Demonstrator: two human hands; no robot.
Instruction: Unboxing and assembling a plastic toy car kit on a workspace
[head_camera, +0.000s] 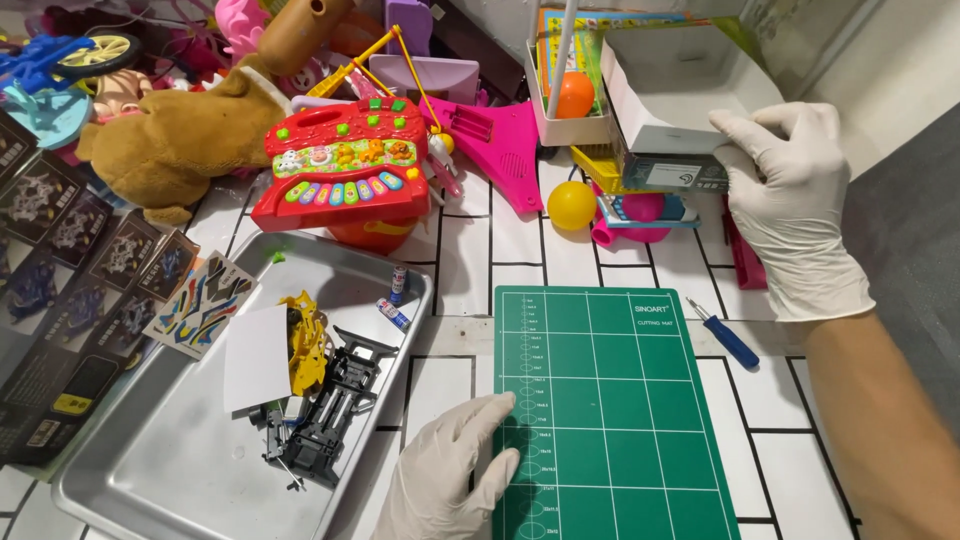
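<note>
Head view looking down: a left hand (455, 470) in a white rubbery glove lies flat, fingers spread loose, grip empty, on the near edge of a green gridded cutting mat (610, 410) on the white tiled bench (760, 400). Right hand (790, 200), gloved too, reaches far forward, grip closed on a small grey cardboard box (670, 165). Beside the mat sits a smooth metal tray (150, 470) of dark plastic parts
</note>
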